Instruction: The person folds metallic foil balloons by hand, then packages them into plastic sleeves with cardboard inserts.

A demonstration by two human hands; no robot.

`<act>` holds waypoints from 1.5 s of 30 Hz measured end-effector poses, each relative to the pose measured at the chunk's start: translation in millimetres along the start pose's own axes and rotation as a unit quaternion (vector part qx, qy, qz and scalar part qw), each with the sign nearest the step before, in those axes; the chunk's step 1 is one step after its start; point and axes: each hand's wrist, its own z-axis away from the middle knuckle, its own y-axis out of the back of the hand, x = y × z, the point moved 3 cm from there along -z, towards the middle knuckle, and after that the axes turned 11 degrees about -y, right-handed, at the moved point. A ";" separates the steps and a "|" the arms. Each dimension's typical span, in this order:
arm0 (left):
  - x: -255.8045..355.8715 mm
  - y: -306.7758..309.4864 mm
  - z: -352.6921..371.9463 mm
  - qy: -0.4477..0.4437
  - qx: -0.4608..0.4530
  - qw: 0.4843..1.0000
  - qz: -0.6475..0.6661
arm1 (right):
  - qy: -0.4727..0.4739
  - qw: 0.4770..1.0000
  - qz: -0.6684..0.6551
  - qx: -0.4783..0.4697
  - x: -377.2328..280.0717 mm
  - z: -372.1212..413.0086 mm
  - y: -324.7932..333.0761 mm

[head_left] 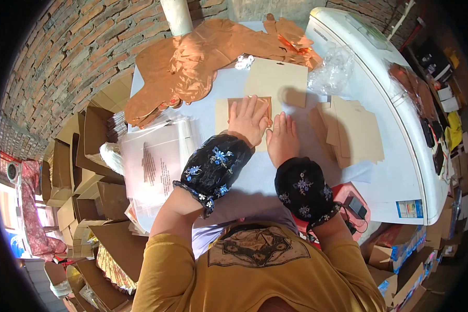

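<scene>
Squarely under the left hand (248,120) lies a copper-coloured packet (267,106), resting on a tan card (221,117) upon the table (234,83). That hand is open, palm down and fingers spread, pointing away from the body across the packet. Its far edge runs crosswise; the palm hides the near part, so its long axis cannot be told. The right hand (283,139) is open too, fingers extended and close together, grasping nothing visible. It sits just right of the packet's near corner; whether it touches cannot be told. The left hand is therefore nearer. Beyond both hands spreads copper foil (184,65); clear bags (153,161) lie left, loose cards (356,130) right.
</scene>
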 end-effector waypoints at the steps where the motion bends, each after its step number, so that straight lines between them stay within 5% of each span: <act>1: 0.0 0.3 -0.1 0.001 -0.001 1.000 0.001 | 0.001 1.000 0.001 0.002 -0.2 -0.1 -0.1; 45: 2.5 -3.3 -3.7 0.022 -0.048 0.999 0.003 | 0.012 0.999 0.033 0.006 0.1 -1.1 -7.5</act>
